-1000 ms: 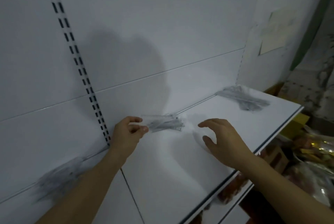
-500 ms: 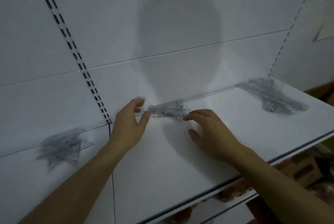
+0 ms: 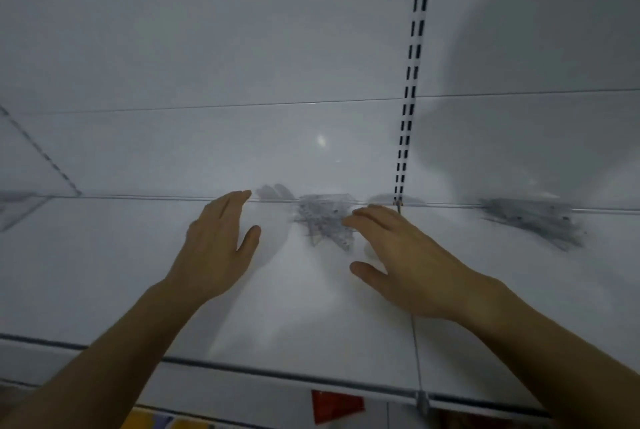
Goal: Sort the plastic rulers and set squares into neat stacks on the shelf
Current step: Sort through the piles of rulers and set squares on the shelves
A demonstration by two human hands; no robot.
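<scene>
A messy pile of clear plastic set squares [image 3: 323, 220] lies fanned out at the back of the white shelf [image 3: 294, 317], against the rear wall. My left hand [image 3: 218, 245] hovers flat to the left of the pile, fingers straight, a gap away from it. My right hand [image 3: 408, 262] reaches in from the right with fingers extended; its fingertips touch the pile's right edge. Neither hand holds anything. A second pile of clear rulers [image 3: 530, 220] lies further right on the shelf.
A slotted black-and-white upright [image 3: 410, 82] runs up the back wall just right of the middle pile. The shelf's front edge [image 3: 277, 373] has a red tag [image 3: 336, 404] and yellow items [image 3: 149, 421] below it. A clear piece [image 3: 14, 206] sits far left.
My view has swung left. My left hand let go of the ruler pile, which now lies at the right, and both hands moved to the scattered pile that was further left.
</scene>
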